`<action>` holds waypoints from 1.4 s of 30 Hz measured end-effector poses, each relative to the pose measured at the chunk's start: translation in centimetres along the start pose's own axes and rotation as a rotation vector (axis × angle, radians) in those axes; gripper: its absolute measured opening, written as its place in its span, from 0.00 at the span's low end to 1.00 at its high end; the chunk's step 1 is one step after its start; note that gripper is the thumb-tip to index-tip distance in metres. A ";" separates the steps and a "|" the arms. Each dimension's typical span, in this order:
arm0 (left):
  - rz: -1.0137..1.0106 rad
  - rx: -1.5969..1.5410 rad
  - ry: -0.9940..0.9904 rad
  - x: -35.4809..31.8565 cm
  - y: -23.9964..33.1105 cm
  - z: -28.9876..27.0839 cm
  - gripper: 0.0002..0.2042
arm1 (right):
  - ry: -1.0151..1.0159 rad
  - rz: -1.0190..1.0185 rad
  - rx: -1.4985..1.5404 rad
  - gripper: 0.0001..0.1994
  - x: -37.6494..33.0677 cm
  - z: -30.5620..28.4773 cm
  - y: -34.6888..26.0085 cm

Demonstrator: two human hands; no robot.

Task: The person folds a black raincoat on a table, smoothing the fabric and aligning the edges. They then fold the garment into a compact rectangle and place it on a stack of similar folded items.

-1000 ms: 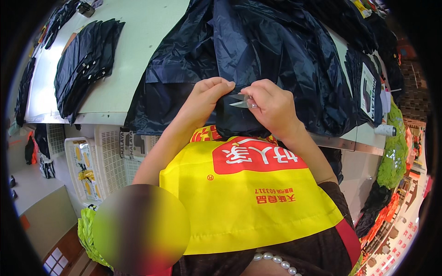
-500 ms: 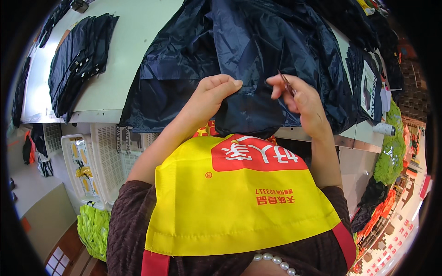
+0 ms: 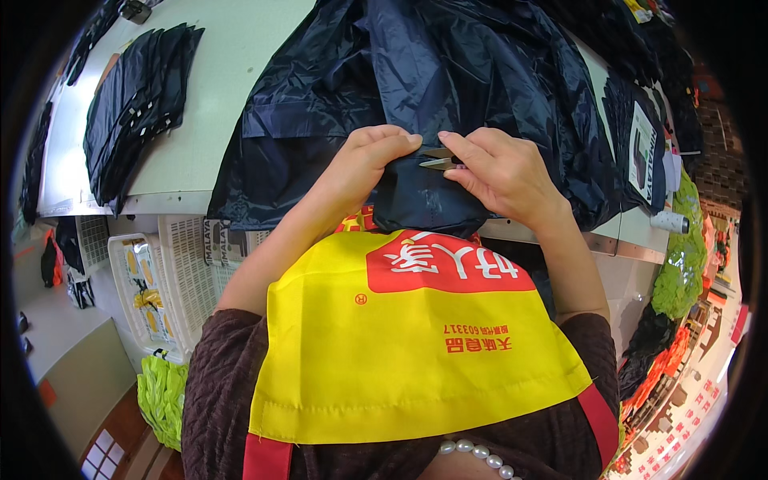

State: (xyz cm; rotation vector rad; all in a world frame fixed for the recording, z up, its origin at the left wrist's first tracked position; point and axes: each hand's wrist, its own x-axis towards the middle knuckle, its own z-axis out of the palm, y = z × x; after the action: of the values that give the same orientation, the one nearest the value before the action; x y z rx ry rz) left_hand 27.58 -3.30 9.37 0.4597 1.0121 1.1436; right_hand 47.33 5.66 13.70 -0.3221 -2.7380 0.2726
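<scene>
Navy fabric (image 3: 448,88) is spread over the desk (image 3: 232,72) and hangs off its near edge, where a fold is pinched by the left hand (image 3: 364,160). Small snips (image 3: 438,158) are gripped in the right hand (image 3: 500,172), the blades laid against the fold just beside the left fingertips. A stack of dark cut pieces (image 3: 140,104) lies well apart at the left. White crates (image 3: 172,280) are seen below the desk.

L hand (image 3: 364,164) pinches navy fabric (image 3: 432,88); R hand (image 3: 500,172) holds thread snips (image 3: 436,158).
</scene>
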 end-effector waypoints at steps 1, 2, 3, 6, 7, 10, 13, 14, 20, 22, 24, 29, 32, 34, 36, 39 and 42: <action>-0.006 -0.012 0.001 0.0 0.1 0.0 0.07 | -0.012 0.003 -0.002 0.18 0.0 0.0 0.0; -0.013 -0.019 0.004 -0.1 0.2 0.1 0.07 | -0.024 0.007 -0.004 0.18 0.0 0.0 -0.1; -0.020 -0.026 0.007 -0.1 0.3 0.1 0.07 | -0.035 0.011 -0.006 0.18 0.1 0.0 -0.1; -0.043 -0.028 0.033 -0.2 0.5 0.1 0.07 | -0.056 0.032 0.004 0.18 -0.1 -0.5 0.1; -0.051 -0.027 0.043 -0.3 0.5 0.1 0.07 | -0.055 0.028 0.004 0.18 -0.1 -0.6 0.1; -0.065 -0.030 0.061 -0.4 0.6 0.5 0.08 | -0.047 0.026 0.017 0.18 -0.3 -0.6 0.1; -0.057 -0.033 0.092 -0.3 0.3 0.5 0.08 | -0.036 0.031 0.036 0.19 -0.5 -0.4 0.2; -0.060 -0.030 0.095 -0.3 0.3 0.5 0.08 | -0.037 0.027 0.023 0.18 -0.4 -0.4 0.1; -0.075 -0.044 0.088 -0.1 0.1 0.1 0.08 | -0.079 0.050 0.010 0.17 -0.5 -0.9 0.2; -0.078 -0.038 0.096 -0.1 0.3 0.4 0.08 | -0.076 0.044 0.016 0.17 -0.4 -0.8 0.2; -0.084 -0.026 0.117 0.0 0.2 0.4 0.08 | -0.067 0.040 0.014 0.16 -0.4 -0.6 0.2; -0.070 -0.029 0.129 0.1 0.0 0.4 0.07 | -0.088 0.067 0.042 0.17 -0.6 -0.8 0.2; -0.060 -0.026 0.122 0.1 0.0 0.5 0.08 | -0.076 0.058 0.041 0.17 -0.5 -0.6 0.2; -0.058 -0.036 0.081 0.2 -0.2 0.2 0.08 | -0.066 0.050 0.036 0.17 -0.4 -0.4 0.0; -0.070 -0.023 0.074 0.2 0.0 0.4 0.08 | -0.062 0.049 0.034 0.16 -0.3 -0.3 -0.1; -0.092 -0.012 0.084 0.1 0.2 0.6 0.08 | -0.049 0.070 0.005 0.16 -0.4 0.0 -0.1; -0.102 -0.032 0.092 0.1 0.1 0.6 0.08 | -0.055 0.072 0.012 0.16 -0.4 0.2 0.0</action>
State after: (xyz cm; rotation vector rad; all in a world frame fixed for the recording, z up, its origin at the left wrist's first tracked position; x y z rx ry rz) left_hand 28.07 -3.10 9.73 0.3286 1.0833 1.0953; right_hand 47.64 5.52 13.41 -0.4160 -2.7811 0.3216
